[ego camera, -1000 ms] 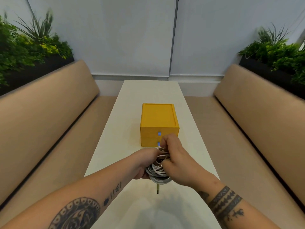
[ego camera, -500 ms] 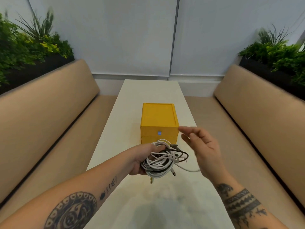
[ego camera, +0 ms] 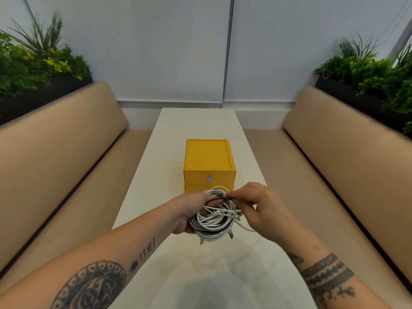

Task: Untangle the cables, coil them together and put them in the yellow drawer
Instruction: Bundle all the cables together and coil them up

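Both hands are on the cable coil: our left hand grips its left side and our right hand pinches a loose end at the top. Straight ahead, just beyond the coil, the yellow drawer box sits closed on the table, about equally near either hand.

Wall: pale grey panels, vertical seam upper centre.
Table: long, white, centre.
Left bench: tan, padded.
Right bench: tan, padded.
Left planter: green foliage, upper left.
Right planter: green foliage, upper right.
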